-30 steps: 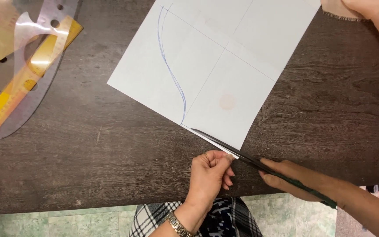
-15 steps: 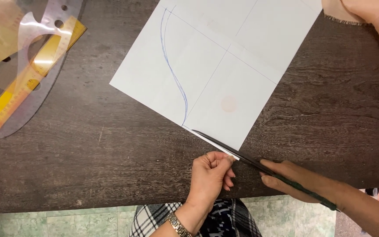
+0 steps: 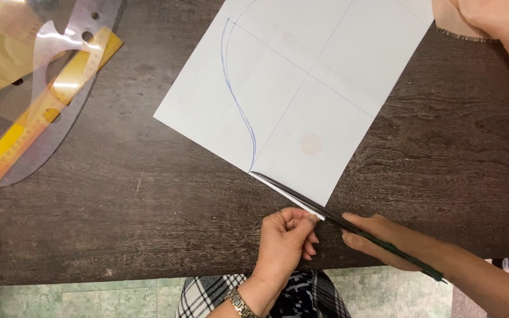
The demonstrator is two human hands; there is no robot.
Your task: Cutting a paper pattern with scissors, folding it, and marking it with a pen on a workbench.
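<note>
A white sheet of paper (image 3: 301, 88) lies on the dark wooden table (image 3: 148, 206), creased into quarters, with a blue curved line drawn down its left part. My left hand (image 3: 287, 235) pinches the sheet's near corner at the table's front edge. My right hand (image 3: 396, 241) holds dark scissors (image 3: 325, 209), whose blades run along the paper's lower edge, the tips reaching the foot of the blue curve.
A yellow ruler (image 3: 36, 118) and clear plastic curve templates (image 3: 25, 70) lie at the table's left. Peach fabric (image 3: 484, 17) sits at the top right corner. Below the table edge show a plaid garment and greenish floor tiles.
The scissor blades have slid a little further left along the paper's lower edge toward the blue curve. My left hand keeps its pinch on the corner.
</note>
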